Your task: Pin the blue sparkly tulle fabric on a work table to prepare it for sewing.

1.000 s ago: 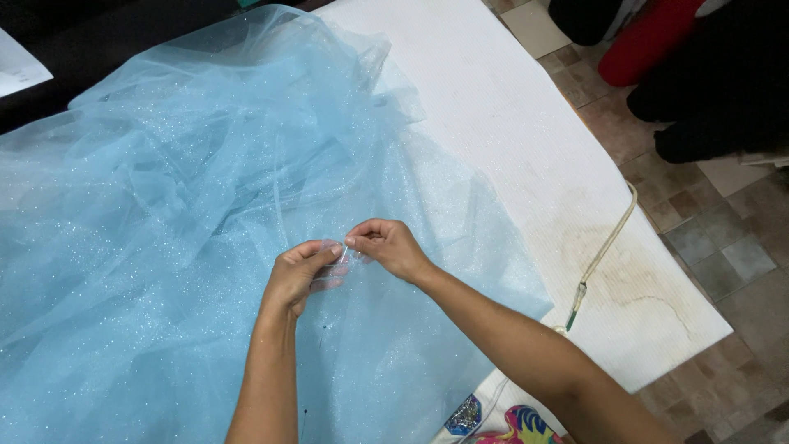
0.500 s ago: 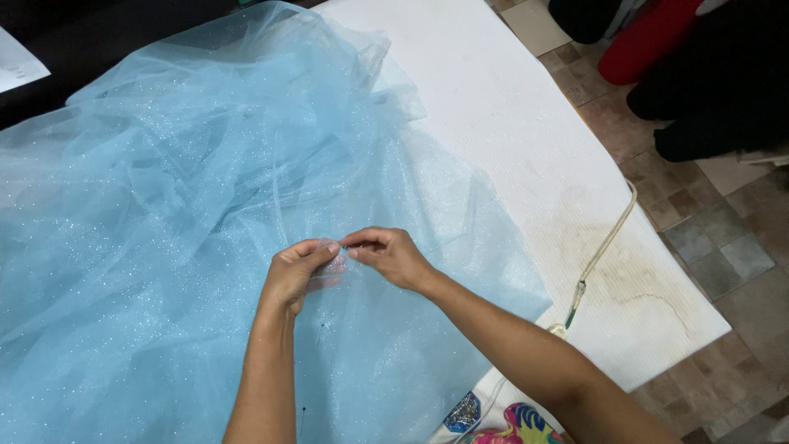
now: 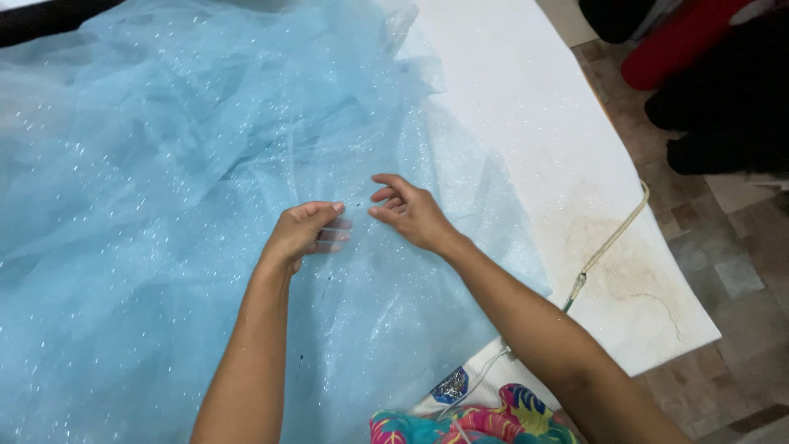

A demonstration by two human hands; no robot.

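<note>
Pinched loosely: left hand (image 3: 302, 234) held a fold of sheer light-blue glittery tulle fabric (image 3: 189, 164), right hand (image 3: 408, 210) half-open at its 3 o'clock. Tulle covered the white padded table (image 3: 526, 107); likely light, slippery, snag-prone, so grip folded edges.

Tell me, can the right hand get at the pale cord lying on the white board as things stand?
Probably yes. The right hand rests open on the blue tulle, and the cord lies in the open on the white board to its right, with nothing between them.
</note>
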